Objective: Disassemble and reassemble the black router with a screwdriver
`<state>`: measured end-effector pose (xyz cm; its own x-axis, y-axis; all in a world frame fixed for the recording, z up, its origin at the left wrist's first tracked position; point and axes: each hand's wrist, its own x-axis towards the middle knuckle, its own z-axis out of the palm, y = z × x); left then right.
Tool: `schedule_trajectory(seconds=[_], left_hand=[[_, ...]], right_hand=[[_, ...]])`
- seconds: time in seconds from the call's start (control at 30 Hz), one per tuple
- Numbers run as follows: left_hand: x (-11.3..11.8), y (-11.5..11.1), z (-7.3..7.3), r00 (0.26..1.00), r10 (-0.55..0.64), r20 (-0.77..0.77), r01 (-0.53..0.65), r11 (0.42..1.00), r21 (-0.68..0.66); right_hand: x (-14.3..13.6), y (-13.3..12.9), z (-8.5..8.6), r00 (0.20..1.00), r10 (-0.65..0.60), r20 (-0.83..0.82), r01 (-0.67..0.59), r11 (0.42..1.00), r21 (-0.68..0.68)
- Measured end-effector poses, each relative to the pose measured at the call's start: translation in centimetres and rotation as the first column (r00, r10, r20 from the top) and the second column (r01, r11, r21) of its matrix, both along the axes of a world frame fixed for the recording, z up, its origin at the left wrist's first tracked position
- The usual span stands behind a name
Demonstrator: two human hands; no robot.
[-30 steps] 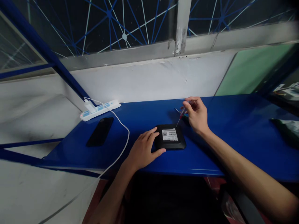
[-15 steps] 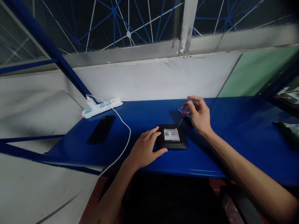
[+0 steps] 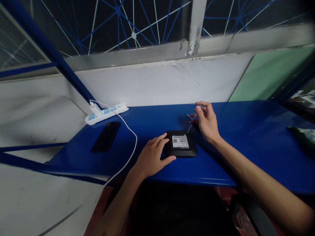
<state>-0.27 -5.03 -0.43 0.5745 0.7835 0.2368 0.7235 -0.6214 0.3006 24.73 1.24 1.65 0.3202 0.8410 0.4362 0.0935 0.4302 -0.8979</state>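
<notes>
A flat black electronic box [image 3: 168, 151] with rounded corners lies on the blue table, its white printed label [image 3: 180, 142] facing up. My left hand [image 3: 152, 156] holds the box at its left side, fingertips on the left edge and thumb along the front edge. In my right hand [image 3: 207, 122] is a thin screwdriver [image 3: 189, 128], pinched by its clear handle. The shaft slants down to the box's far right corner, and its tip seems to touch there. A second thin rod [image 3: 188, 116] shows just behind the fingers; what it belongs to is hidden.
To the left lie a black phone [image 3: 106, 136] and a white power strip [image 3: 108, 113] with a plugged-in charger. Its white cable [image 3: 136, 139] runs across the table and over the front edge. A green-and-white packet [image 3: 304, 137] sits at the far right. Behind stands a white wall [image 3: 157, 85].
The view has shifted slightly. My right hand has turned a little around the screwdriver, whose red collar shows less now. My left hand and the box keep their places.
</notes>
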Motion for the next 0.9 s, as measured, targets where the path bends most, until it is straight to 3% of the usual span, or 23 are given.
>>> schedule_trajectory(seconds=[0.2, 0.37, 0.6, 0.8, 0.9], left_hand=[[0.09, -0.05, 0.22, 1.0, -0.003, 0.021, 0.003, 1.0, -0.004], [0.12, -0.04, 0.26, 1.0, -0.009, 0.027, 0.009, 1.0, -0.004], [0.05, -0.04, 0.12, 0.999, -0.01, 0.034, 0.01, 1.0, 0.001], [0.05, -0.07, 0.3, 1.0, -0.003, 0.009, 0.003, 1.0, 0.0], [0.03, -0.04, 0.23, 1.0, -0.005, 0.016, 0.005, 1.0, -0.001]], right_hand=[[0.34, -0.05, 0.22, 0.996, -0.043, 0.081, 0.039, 0.998, 0.041], [0.09, -0.27, 0.09, 0.999, 0.041, -0.02, -0.041, 0.999, -0.013], [0.05, -0.24, 0.08, 0.998, -0.041, 0.051, 0.038, 0.998, 0.051], [-0.16, -0.46, 0.26, 0.999, 0.04, -0.032, -0.041, 0.999, -0.012], [-0.19, -0.34, 0.11, 1.0, 0.022, -0.004, -0.021, 1.0, 0.013]])
